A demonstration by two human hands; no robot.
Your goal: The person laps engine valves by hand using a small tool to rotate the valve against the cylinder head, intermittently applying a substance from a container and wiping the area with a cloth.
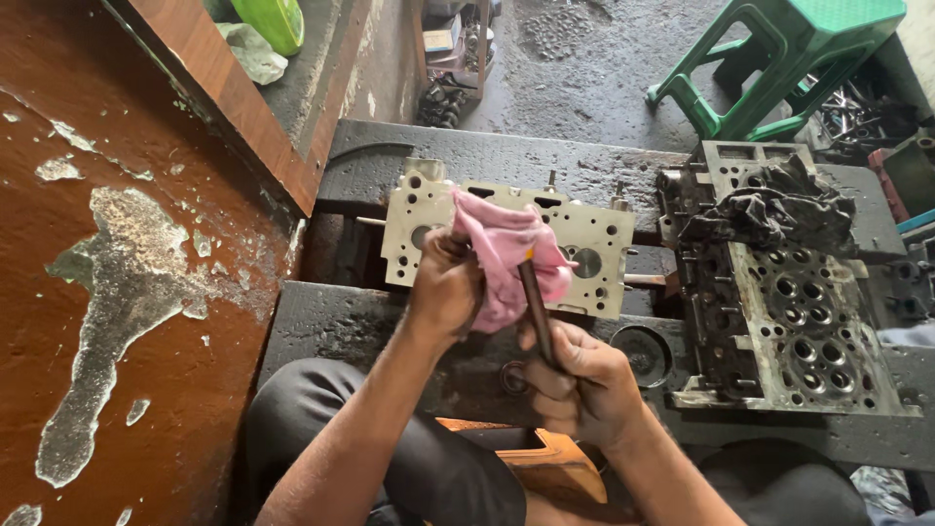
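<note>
My left hand point(443, 287) grips a pink rag point(506, 255), bunched around the upper end of a dark, thin metal rod point(536, 307). My right hand point(584, 380) is closed around the rod's lower part and holds it nearly upright. Both hands hover just in front of a pale metal cylinder head point(594, 239) that lies across two dark, greasy beams point(506, 161). The rag hides the middle of that head.
A second, dirtier cylinder head point(808, 331) lies at the right with a black rag point(769, 209) on top. A green plastic stool point(789, 58) stands behind it. A peeling red-brown wall point(117, 292) fills the left. My knees sit below, with an orange wooden piece point(555, 468) between them.
</note>
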